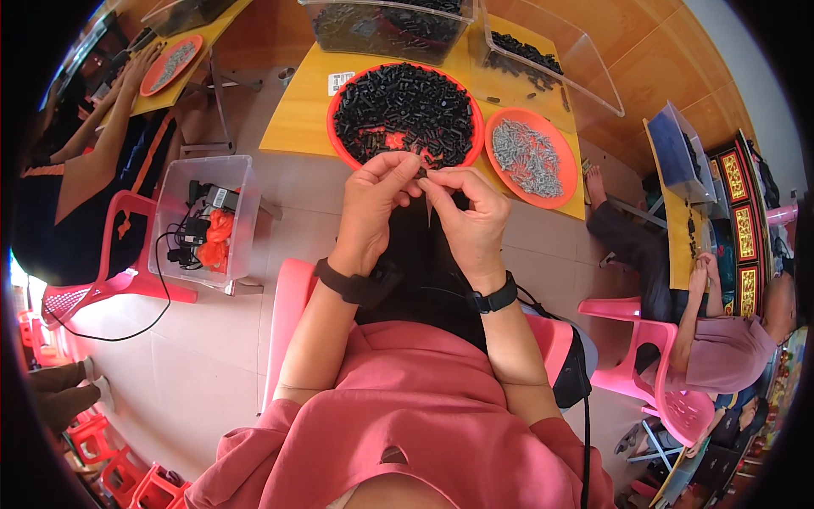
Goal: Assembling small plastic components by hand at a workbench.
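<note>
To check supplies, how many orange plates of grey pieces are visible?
2: one plate right of the red basin, the other plate on the left-hand table. More may be hidden.

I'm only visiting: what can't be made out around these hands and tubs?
All in the head view:
Small black piece between left hand and right hand: partly covered by fingers.
Red basin, its floor: mostly buried under black pieces.
Clear bin beyond it: cut off by the top edge.
Gray pieces: too small for detail.

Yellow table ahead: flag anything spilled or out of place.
One small black piece lies loose on the yellow table, right of the red basin heaped with black pieces, so it looks stray. I cannot tell whether others scattered by the clear box lie inside it.
</note>
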A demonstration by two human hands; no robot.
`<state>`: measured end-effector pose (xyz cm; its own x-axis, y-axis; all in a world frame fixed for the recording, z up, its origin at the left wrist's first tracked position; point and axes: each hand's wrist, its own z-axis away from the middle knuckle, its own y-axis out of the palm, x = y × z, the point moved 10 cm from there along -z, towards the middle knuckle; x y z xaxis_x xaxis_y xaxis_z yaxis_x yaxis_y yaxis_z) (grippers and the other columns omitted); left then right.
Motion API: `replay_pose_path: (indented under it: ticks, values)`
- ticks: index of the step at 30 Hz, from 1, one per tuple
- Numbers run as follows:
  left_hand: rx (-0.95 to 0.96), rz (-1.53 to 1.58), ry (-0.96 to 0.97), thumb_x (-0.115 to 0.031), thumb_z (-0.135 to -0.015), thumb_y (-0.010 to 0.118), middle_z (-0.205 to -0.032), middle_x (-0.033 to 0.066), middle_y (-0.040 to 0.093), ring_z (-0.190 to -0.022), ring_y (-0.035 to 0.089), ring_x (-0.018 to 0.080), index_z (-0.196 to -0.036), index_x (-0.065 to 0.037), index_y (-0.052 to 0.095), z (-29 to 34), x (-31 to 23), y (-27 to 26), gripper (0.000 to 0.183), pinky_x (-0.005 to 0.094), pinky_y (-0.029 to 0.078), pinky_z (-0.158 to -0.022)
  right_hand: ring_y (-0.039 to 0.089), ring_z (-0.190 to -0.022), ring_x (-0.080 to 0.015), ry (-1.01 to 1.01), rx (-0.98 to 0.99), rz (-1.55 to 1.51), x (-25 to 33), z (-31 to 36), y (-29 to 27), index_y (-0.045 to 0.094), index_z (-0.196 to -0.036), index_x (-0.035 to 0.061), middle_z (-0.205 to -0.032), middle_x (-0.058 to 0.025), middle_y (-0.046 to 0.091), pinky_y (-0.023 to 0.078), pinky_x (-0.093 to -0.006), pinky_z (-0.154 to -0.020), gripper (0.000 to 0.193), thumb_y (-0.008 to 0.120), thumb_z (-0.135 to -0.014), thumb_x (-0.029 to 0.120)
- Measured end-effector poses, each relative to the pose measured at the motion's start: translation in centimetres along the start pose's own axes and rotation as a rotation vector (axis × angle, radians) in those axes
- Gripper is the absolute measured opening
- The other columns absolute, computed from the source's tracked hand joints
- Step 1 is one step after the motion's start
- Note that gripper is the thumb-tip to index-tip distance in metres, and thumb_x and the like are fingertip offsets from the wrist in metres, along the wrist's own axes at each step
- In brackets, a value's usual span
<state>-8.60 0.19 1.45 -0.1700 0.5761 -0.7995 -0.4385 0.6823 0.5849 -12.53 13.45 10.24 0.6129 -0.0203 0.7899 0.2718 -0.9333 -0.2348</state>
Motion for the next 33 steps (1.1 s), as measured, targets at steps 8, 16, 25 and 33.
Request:
replay_pose_path:
  ticks: [8,16,25,33]
  values:
    - [0.034,-0.136,0.056,-0.016,-0.086,0.071,-0.075,-0.0013,0.064,-0.063,0.057,0.0044,-0.095,-0.004,0.068,0.2,-1.3,0.3,0.015,0.0173,0.042,-0.057,0.056,-0.062,-0.0079,-0.002,-0.024,0.008,1.0,-0.1,-0.4,0.06,-0.114,0.0057,-0.076,-0.0031,0.065,0.046,-0.0208,-0.058,0.038,0.071,-0.078,-0.003]
    - [0.138,-0.331,0.123,-0.01,-0.086,0.07,-0.076,0.0,0.066,-0.064,0.057,0.0044,-0.091,-0.003,0.069,0.1,-3.2,0.7,0.009,0.0183,0.045,-0.058,0.062,-0.066,-0.0158,-0.235,0.028,0.177,3.0,0.3,0.5,0.06,-0.113,0.0053,-0.079,-0.0074,0.063,0.05,-0.0272,-0.063,0.042,0.072,-0.075,-0.006]
    - [0.128,-0.154,0.08,-0.008,-0.087,0.068,-0.077,0.0013,0.067,-0.066,0.058,0.0055,-0.101,-0.003,0.071,0.2,-2.1,1.1,0.016,0.0186,0.047,-0.06,0.062,-0.066,-0.0143,-0.105,-0.002,0.09,2.5,0.1,-0.3,0.059,-0.115,0.0047,-0.08,-0.0065,0.064,0.05,-0.0262,-0.062,0.041,0.071,-0.077,-0.006]
    - [0.118,-0.157,0.105,-0.008,-0.087,0.068,-0.079,0.0014,0.067,-0.064,0.057,0.0052,-0.101,-0.002,0.071,0.3,-2.3,1.1,0.015,0.0191,0.046,-0.059,0.062,-0.067,-0.0176,-0.19,0.017,0.144,3.2,0.2,-0.2,0.059,-0.114,0.005,-0.082,-0.0082,0.063,0.05,-0.0292,-0.061,0.043,0.068,-0.075,-0.009]
